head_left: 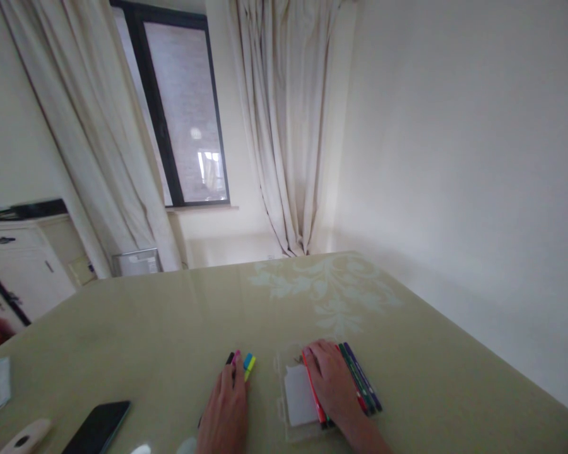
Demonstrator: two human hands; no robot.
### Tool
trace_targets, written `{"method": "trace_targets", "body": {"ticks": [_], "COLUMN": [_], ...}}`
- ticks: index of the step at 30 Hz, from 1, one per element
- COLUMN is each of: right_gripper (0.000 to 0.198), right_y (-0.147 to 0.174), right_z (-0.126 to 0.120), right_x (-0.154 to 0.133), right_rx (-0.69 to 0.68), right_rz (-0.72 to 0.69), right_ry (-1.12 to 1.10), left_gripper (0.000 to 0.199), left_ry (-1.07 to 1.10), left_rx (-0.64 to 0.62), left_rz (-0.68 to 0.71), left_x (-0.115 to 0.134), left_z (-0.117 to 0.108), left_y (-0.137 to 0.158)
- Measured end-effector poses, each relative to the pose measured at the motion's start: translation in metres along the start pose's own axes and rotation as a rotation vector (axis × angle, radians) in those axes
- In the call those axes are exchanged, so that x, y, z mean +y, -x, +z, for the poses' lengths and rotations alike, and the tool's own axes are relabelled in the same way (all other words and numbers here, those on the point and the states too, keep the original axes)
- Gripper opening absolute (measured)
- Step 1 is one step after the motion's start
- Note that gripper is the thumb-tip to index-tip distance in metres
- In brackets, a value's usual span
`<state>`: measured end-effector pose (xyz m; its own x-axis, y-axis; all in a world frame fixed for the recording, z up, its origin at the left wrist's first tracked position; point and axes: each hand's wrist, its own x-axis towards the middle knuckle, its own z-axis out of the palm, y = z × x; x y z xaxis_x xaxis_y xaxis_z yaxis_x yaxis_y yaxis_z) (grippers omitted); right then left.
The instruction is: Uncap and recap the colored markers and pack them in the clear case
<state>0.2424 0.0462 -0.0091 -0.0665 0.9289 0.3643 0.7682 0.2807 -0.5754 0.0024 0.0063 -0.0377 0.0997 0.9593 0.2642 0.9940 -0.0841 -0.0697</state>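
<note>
the left hand [223, 410] covers a bunch of slim pens, its fingers close together; black, pink, blue and yellow ends [250, 367] poke out past them. rightward, a flat clear plastic case [296, 435] holds a white card [300, 394]. the right hand [330, 378], nearer the row, drapes between a slim red pen [313, 391] and a slim purple pen [362, 376], fingers bunched, any pinch untellable. the row's long axes run away, far ends leaning left.

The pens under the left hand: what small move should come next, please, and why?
Probably the left hand should gather the pens under it into a closer bundle, since their coloured ends stick out unevenly from beneath it. The right hand lies across other markers near the white card.
</note>
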Motion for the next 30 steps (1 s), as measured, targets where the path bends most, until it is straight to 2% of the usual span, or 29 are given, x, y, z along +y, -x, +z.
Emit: {"method": "trace_targets", "body": {"ticks": [4, 8, 13, 18, 22, 27, 30], "right_gripper": [0.031, 0.027, 0.022, 0.015, 0.014, 0.013, 0.012], "right_y": [0.0, 0.0, 0.0, -0.001, -0.002, -0.003, -0.003], "right_z": [-0.003, -0.002, 0.004, 0.007, 0.009, 0.012, 0.012], "right_x": [-0.004, -0.001, 0.002, 0.002, 0.003, 0.005, 0.004], "right_rx": [-0.021, -0.031, -0.019, -0.023, -0.031, 0.01, 0.011], "right_rz": [-0.004, -0.025, -0.036, -0.026, -0.034, -0.058, -0.061], "right_ry": [0.064, 0.097, 0.156, 0.214, 0.218, 0.212, 0.221], "left_gripper": [0.058, 0.05, 0.056, 0.071, 0.073, 0.068, 0.054], "left_ry": [-0.034, 0.054, 0.09, 0.16, 0.218, 0.225, 0.21], "left_rx": [0.023, 0.065, 0.038, -0.045, -0.067, -0.001, 0.142], "left_rz": [0.05, -0.047, -0.111, -0.077, -0.052, -0.036, 0.012], "left_x": [0.0, -0.002, -0.009, -0.017, -0.021, -0.028, -0.023], "left_z": [-0.001, -0.001, 0.005, 0.003, 0.001, 0.013, 0.025], "left_y": [-0.003, -0.002, -0.003, -0.008, -0.011, -0.015, -0.016]}}
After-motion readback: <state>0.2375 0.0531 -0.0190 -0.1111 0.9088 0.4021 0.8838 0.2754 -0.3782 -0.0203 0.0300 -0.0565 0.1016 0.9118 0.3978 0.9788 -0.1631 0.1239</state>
